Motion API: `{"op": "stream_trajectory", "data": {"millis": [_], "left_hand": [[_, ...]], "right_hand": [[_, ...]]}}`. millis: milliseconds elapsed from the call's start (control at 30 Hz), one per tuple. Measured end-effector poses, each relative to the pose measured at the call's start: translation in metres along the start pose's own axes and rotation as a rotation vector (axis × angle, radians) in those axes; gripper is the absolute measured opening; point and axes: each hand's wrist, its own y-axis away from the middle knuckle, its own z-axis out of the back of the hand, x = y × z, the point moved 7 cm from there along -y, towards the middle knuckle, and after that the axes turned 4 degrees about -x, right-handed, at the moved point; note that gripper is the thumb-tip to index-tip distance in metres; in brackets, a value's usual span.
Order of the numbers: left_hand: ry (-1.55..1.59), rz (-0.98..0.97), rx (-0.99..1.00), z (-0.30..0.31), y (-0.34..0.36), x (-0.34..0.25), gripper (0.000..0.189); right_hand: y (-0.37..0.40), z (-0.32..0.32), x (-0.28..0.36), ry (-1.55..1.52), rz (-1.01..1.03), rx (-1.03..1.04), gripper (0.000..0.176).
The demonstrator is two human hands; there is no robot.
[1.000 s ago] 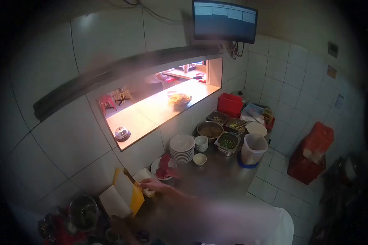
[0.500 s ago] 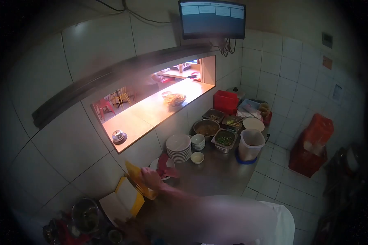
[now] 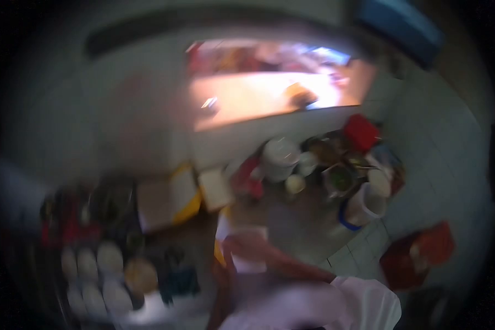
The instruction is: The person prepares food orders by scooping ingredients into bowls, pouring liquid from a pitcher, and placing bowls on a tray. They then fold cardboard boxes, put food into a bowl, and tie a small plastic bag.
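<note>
Motion blurs this view. A yellow-and-white cardboard box (image 3: 249, 263) is between my hands, low in the centre. My right hand (image 3: 241, 245) grips its upper side, with the forearm coming from the right. My left hand (image 3: 221, 270) is closed at the box's yellow left edge; its fingers are smeared. Beyond them, against the wall, lies an open yellow-and-white box (image 3: 168, 206), with a smaller white box part (image 3: 215, 188) beside it. A dark pink cloth-like thing (image 3: 248, 179) lies further right, near the stacked plates (image 3: 280, 157).
Small bowls (image 3: 307, 164), food trays (image 3: 340, 179) and a clear tub (image 3: 364, 206) with a blue base line the counter's right end. Several white oval pieces (image 3: 109, 257) and a round tan item (image 3: 141, 276) are at left. A serving hatch (image 3: 242, 96) opens above.
The view has swung left and down, so the counter's left side now shows. My right hand has come back from the wall towards my body with the yellow-and-white box, beside my left hand.
</note>
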Motion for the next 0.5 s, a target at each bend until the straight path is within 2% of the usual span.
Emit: {"op": "stream_trajectory", "data": {"millis": [33, 67, 100, 133, 167, 200, 233, 267, 333, 367, 433, 467, 500], "left_hand": [[-0.2, 0.079, -0.066, 0.012, 0.012, 0.022, 0.043], [-0.248, 0.212, -0.092, 0.024, 0.019, 0.026, 0.037], [-0.196, 0.302, -0.108, 0.035, 0.027, 0.029, 0.032], [-0.129, 0.355, -0.139, 0.044, 0.032, 0.035, 0.027], [-0.054, 0.381, -0.172, 0.051, 0.042, 0.04, 0.022], [-0.082, 0.408, -0.221, 0.06, 0.059, 0.046, 0.022], [-0.069, 0.321, -0.229, 0.062, 0.063, 0.047, 0.019], [-0.056, 0.225, -0.231, 0.061, 0.066, 0.045, 0.017], [-0.025, 0.29, -0.295, 0.059, 0.082, 0.052, 0.016], [0.027, 0.352, -0.345, 0.061, 0.094, 0.059, 0.017], [-0.024, 0.381, -0.408, 0.056, 0.113, 0.065, 0.015], [-0.063, 0.384, -0.451, 0.055, 0.123, 0.065, 0.015], [-0.035, 0.43, -0.495, 0.053, 0.13, 0.055, 0.015]], "right_hand": [[-0.002, -0.043, -0.05, -0.003, 0.094, 0.158, 0.027], [-0.017, 0.016, -0.016, -0.492, -0.261, 0.061, 0.024], [-0.03, 0.003, -0.047, -0.723, -0.166, -0.128, 0.024], [-0.049, 0.012, -0.051, -0.202, 0.061, -0.352, 0.027], [-0.077, 0.01, -0.081, -0.446, -0.122, -0.36, 0.029], [-0.094, 0.015, -0.074, -0.303, -0.043, -0.46, 0.034], [-0.106, 0.023, -0.064, -0.155, 0.047, -0.582, 0.04], [-0.116, 0.01, -0.069, -0.183, 0.067, -0.564, 0.04], [-0.131, -0.031, -0.074, 0.066, 0.17, -0.611, 0.039], [-0.136, -0.049, -0.075, 0.023, 0.216, -0.594, 0.039], [-0.156, -0.103, -0.096, -0.394, 0.06, -0.084, 0.037], [-0.166, -0.113, -0.108, -0.274, 0.049, 0.03, 0.037], [-0.166, -0.113, -0.101, 0.052, 0.167, -0.061, 0.038]]}}
